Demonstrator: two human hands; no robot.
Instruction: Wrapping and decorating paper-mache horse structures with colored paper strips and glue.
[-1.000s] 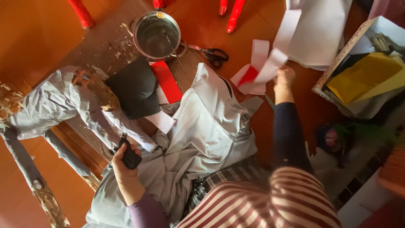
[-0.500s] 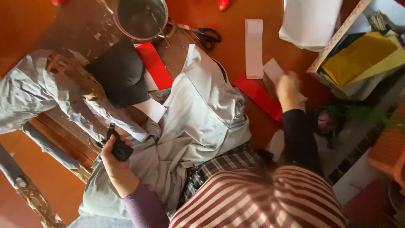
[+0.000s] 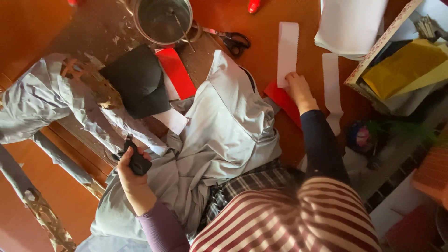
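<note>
The left hand (image 3: 133, 170) was clamped around a small black tool (image 3: 137, 161), held upright over the grey cloth (image 3: 228, 126) (ready for use, apparently). The right hand (image 3: 297, 88) pressed flat, fingers together, on a white paper strip (image 3: 287, 53) overlapping red paper (image 3: 282, 100), pinning both to the floor.

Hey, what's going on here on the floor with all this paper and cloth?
A person sits over a craft spread on an orange floor. Their left hand grips a small black tool above a grey shirt laid over their lap. Their right hand rests on a red paper piece, touching the lower end of a white paper strip. A black cap, a metal pot and scissors lie farther out, untouched.
</note>
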